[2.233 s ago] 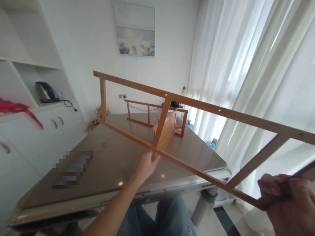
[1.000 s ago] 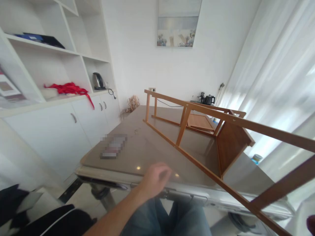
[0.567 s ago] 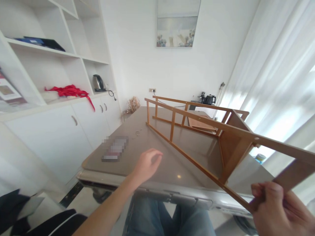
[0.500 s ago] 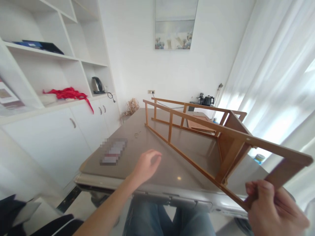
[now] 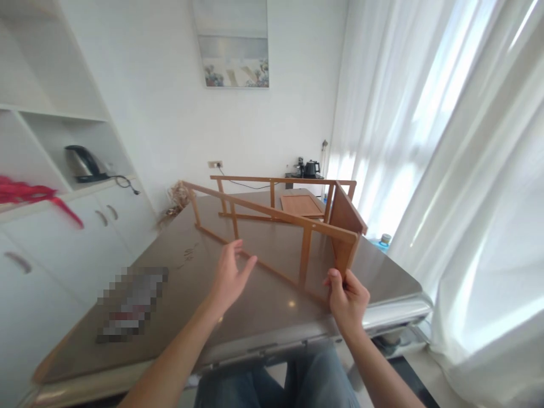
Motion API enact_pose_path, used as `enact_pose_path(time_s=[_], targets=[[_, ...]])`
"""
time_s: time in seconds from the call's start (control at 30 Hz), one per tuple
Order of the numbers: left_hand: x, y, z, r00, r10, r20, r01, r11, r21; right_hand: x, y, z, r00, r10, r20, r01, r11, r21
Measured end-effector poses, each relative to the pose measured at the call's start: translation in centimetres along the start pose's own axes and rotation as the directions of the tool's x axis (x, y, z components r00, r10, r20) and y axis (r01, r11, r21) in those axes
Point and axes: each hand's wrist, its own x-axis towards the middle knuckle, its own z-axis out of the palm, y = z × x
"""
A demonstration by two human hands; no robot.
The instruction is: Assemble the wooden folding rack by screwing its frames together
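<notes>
A brown wooden rack frame (image 5: 274, 210) lies on its side on the table, its two ladder-like sides joined at the right by a wooden panel (image 5: 340, 205). My right hand (image 5: 349, 297) is closed around the near side's right end, just below the panel. Beside the lower rail of that near side is my left hand (image 5: 228, 277), fingers and thumb apart and holding nothing. Whether its fingertips touch the rail I cannot tell. A separate flat wooden board (image 5: 301, 205) lies behind, partly seen through the frame.
Small loose pieces (image 5: 189, 254) and a pixelated flat item (image 5: 134, 303) lie on the left of the grey-brown table (image 5: 263, 317). A blue-based container (image 5: 385, 241) is by the right edge. White cabinets (image 5: 123, 224) stand left, curtains (image 5: 459, 170) right.
The view has turned right. My right hand has brought the rack's near end inward and farther from me, still gripping it. My left hand's curled fingers have spread and come nearer the lower rail.
</notes>
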Motion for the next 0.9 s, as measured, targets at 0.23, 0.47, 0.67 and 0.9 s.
enact_pose_path(time_s=[0.23, 0.47, 0.67, 0.9], targets=[[6.1, -3.5, 2.9, 0.984, -0.139, -0.112, 0.140, 0.990, 0.005, 0.9, 1.7, -1.6, 0.994, -0.103, -0.040, 0.097, 0.985, -0.145], [6.9, -5.1, 4.8, 0.992, -0.125, 0.017, 0.126, 0.991, -0.040, 2.7, 3.2, -2.6, 0.982, -0.112, -0.150, 0.080, 0.975, -0.208], [5.9, -5.0, 5.8, 0.992, -0.124, 0.023, 0.125, 0.990, -0.064, 4.1, 3.7, -2.7, 0.991, -0.083, -0.104, 0.050, 0.957, -0.285], [6.4, -4.7, 7.2, 0.992, -0.117, 0.053, 0.119, 0.991, -0.056, 4.7, 4.5, -3.8, 0.984, -0.044, -0.175, -0.012, 0.951, -0.309]])
